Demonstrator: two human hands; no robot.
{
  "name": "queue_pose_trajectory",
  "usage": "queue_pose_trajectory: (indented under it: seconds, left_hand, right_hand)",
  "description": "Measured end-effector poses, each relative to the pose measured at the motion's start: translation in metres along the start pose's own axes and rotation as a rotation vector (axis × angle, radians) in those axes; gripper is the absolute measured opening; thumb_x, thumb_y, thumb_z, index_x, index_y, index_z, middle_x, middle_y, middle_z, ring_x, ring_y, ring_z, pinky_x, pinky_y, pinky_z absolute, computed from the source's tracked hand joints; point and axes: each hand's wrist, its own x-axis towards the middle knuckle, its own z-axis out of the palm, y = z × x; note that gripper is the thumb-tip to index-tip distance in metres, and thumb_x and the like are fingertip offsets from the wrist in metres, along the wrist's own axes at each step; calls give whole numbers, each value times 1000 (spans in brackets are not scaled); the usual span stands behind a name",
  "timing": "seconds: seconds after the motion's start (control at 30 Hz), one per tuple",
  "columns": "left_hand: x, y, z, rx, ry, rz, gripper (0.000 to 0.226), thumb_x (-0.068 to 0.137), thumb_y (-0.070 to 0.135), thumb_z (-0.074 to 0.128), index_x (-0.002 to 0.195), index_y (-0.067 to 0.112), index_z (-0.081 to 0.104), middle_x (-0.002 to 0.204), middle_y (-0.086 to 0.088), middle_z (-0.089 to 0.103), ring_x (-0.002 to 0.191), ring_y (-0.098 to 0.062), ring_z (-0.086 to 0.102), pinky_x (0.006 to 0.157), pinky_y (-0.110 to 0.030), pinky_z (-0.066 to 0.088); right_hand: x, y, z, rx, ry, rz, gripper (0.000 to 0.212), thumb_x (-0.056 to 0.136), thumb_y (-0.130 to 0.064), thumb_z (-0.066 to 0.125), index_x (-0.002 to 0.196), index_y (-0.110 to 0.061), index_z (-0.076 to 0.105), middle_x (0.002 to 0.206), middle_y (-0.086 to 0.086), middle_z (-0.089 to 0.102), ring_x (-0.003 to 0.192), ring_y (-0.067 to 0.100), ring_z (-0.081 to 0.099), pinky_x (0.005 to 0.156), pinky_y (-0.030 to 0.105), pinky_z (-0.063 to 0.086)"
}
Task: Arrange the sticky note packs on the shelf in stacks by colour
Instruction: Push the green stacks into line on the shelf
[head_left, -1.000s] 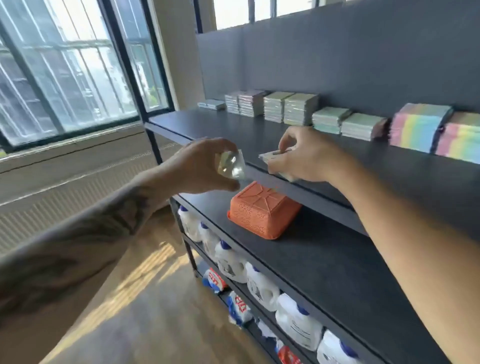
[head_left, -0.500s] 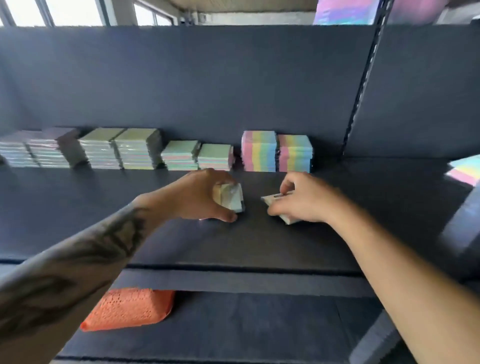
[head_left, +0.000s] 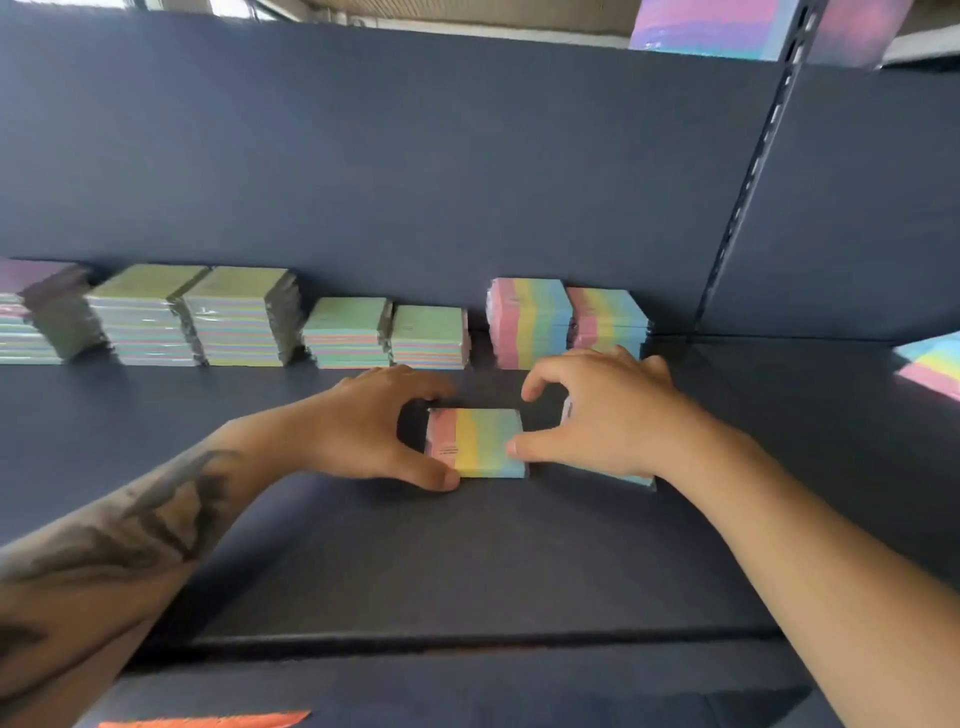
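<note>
Rainbow pack (head_left: 475, 441) now flat on shelf (head_left: 467, 561), stacks (head_left: 530, 322) behind.

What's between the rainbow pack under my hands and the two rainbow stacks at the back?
In the head view only bare dark shelf separates the rainbow pack from the rainbow stacks; nothing stands between. The left hand and right hand flank the pack.
</note>
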Motion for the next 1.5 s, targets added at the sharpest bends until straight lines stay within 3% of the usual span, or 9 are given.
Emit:
queue_pose_trajectory:
  seconds: [0.2,0.43,0.53,0.7,0.83,0.97,1.1,1.3,1.5]
  left_hand:
    - [-1,-4,2,44,-1,-45,87,52,84,63,130,45,55,125,21,50,120,-8,44,108,-39,39]
    - [4,7,12,-23,110,-30,89,47,81,64,125,38,62,119,18,57,113,-11,53,103,-40,45]
    - [7,15,14,-92,206,13,82,50,73,73,123,37,63,119,21,60,112,-5,57,102,-33,47]
    - [12,26,13,-137,252,65,71,52,61,83,116,44,60,118,25,61,109,3,56,93,-12,42]
    - [16,35,8,-190,267,87,58,47,66,75,100,52,58,111,29,63,109,13,54,85,-1,37]
    - [22,41,3,-249,304,101,72,48,69,75,113,39,66,111,23,66,111,5,58,91,-12,42]
    - [25,42,6,-202,223,64,109,49,83,73,145,38,47,133,26,55,124,4,51,103,-20,38]
    - [27,11,27,70,169,-89,95,72,94,48,150,40,39,150,10,50,138,-17,46,118,-41,33]
    - [27,4,34,185,116,-83,95,69,97,21,148,47,40,153,15,41,143,-15,39,122,-43,26]
  right_hand:
    - [4,1,-2,-90,-155,74,52,80,-79,59,122,-47,55,114,-17,55,110,17,49,100,43,31]
    - [-2,1,-1,47,-91,-61,35,82,-59,68,112,-46,56,99,-24,53,115,16,47,102,42,32]
    - [-2,-6,-1,119,-67,-189,39,75,-56,78,100,-39,53,112,-24,53,112,11,45,98,40,35]
    - [-2,3,-14,190,-66,-205,46,71,-52,85,101,-40,52,103,-19,55,92,7,52,70,32,44]
    - [-3,9,-24,226,-59,-221,45,71,-48,87,102,-39,54,105,-17,59,92,8,56,80,33,50]
    - [2,11,-30,279,-38,-227,42,71,-41,88,100,-39,57,104,-20,56,92,5,55,81,34,51]
    - [11,24,-44,224,-91,-190,50,68,-33,91,105,-39,57,111,-19,54,100,13,60,87,37,52]
    - [58,80,-80,196,-13,37,51,66,-23,95,101,-36,61,117,-6,60,95,18,62,86,36,51]
    - [102,100,-74,172,-3,97,51,65,-21,96,99,-36,62,117,-6,59,93,13,60,78,33,46]
